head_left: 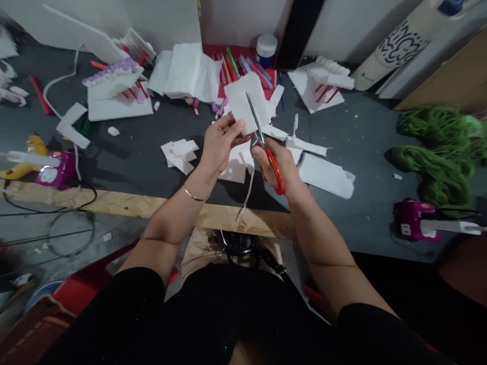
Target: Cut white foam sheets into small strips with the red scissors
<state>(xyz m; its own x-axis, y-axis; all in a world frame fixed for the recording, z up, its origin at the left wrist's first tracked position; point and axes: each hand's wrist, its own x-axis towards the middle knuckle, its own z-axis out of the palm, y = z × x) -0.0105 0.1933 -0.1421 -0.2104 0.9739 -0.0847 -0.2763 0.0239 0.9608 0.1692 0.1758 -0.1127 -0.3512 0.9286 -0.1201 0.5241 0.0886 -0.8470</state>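
My left hand (220,144) pinches a white foam sheet (243,104) upright between thumb and fingers. My right hand (276,165) grips red-handled scissors (274,171), and their steel blades (255,121) lie against the foam's lower edge. A thin white strip (247,192) hangs below my hands, though I cannot tell whether it is still attached to the sheet. Loose white foam pieces (179,156) lie on the dark grey table (353,152) to the left of my hands, and a larger piece (325,175) lies to the right.
White foam models with red sticks (114,91) stand at the back, near a red tray of coloured markers (238,68) and a blue-lidded jar (266,50). Green yarn (437,157) lies right. Pink-and-white glue guns (416,220) sit at both sides. A wooden plank (243,220) edges the table.
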